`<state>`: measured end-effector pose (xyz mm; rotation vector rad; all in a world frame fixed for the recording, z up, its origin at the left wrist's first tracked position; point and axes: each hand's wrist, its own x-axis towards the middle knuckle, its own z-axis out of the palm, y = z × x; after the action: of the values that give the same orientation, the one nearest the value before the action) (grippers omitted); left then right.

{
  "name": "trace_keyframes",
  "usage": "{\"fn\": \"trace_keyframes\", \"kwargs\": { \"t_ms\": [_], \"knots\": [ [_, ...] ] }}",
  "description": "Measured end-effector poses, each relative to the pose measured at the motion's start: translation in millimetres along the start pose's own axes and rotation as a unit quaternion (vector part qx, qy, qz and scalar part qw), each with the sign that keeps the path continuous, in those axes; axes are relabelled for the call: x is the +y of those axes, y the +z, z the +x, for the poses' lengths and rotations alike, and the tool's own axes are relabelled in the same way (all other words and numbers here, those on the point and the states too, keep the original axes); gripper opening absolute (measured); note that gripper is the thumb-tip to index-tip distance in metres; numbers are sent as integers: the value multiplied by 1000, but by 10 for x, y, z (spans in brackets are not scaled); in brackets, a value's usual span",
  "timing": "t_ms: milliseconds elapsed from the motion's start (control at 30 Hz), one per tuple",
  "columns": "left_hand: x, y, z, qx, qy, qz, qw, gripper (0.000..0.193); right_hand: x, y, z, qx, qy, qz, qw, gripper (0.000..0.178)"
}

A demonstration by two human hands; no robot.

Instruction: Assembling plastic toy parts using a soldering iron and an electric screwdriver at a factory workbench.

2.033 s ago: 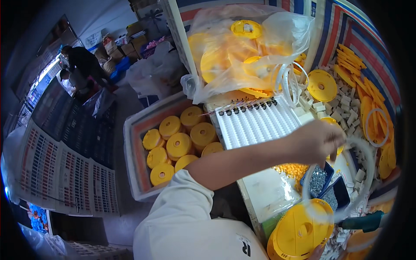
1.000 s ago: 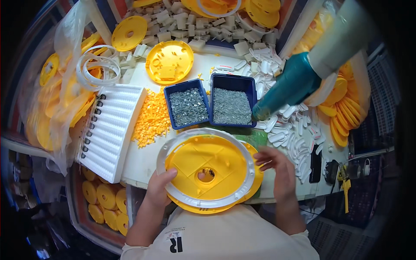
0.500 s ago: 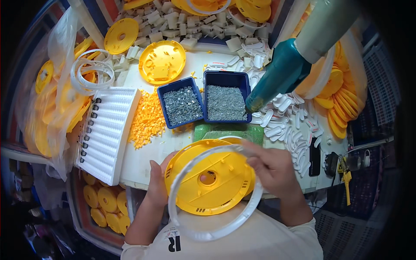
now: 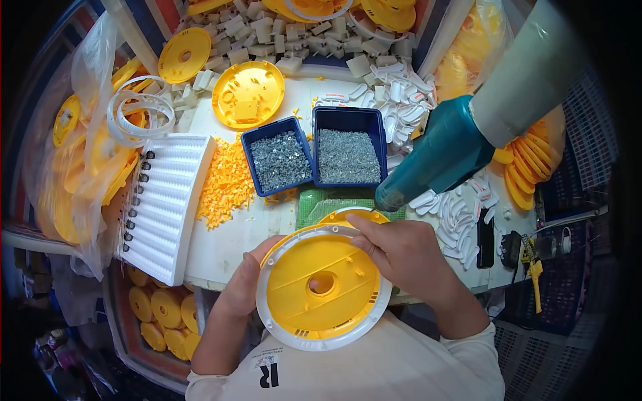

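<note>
In front of my body is a round yellow plastic cover (image 4: 314, 260) with a hole in its middle. A white plastic ring (image 4: 321, 345) lies around its rim. My left hand (image 4: 241, 286) is closed on the cover's left edge, thumb along the side and the other fingers mostly hidden behind. My right hand (image 4: 408, 257) pinches the upper right of the ring, its fingers bent over the edge. Behind the cover's top another yellow rim (image 4: 329, 218) with a white band shows; whether it is a separate piece I cannot tell. A green powered screwdriver (image 4: 428, 157) hangs just beyond my right hand.
Two blue bins (image 4: 349, 180) of small metal parts stand behind a green mat (image 4: 314, 207). Small orange pieces (image 4: 227, 184) and a white ridged tray (image 4: 164, 207) lie left. White oval parts (image 4: 458, 227) are heaped right. A yellow cover (image 4: 247, 95) sits at the back.
My right hand has moved left and slightly inward, bringing the white ring from askew in front of the yellow cover onto its rim. The screwdriver has swung slightly.
</note>
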<state>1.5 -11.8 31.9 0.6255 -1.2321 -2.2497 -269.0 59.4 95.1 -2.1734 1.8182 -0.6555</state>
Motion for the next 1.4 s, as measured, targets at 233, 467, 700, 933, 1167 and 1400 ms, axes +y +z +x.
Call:
{"fn": "trace_keyframes", "kwargs": {
  "t_ms": [233,467,700,933,1167,1400],
  "knots": [
    [176,-10,-131,-17,18,20,999,83,-111,241,139,70,16,31,997,12],
    [491,71,-33,-26,64,297,952,49,479,312,-179,-33,69,229,971,41],
    [481,-12,-184,184,114,470,856,43,676,519,-69,35,77,416,905,50],
    [175,-28,130,280,206,149,926,44,682,821,-489,15,107,536,838,67],
    [213,39,270,214,195,139,947,42,352,647,-633,151,170,483,845,72],
    [387,75,287,148,145,348,914,29,370,456,-589,109,184,508,835,47]
  ]
}}
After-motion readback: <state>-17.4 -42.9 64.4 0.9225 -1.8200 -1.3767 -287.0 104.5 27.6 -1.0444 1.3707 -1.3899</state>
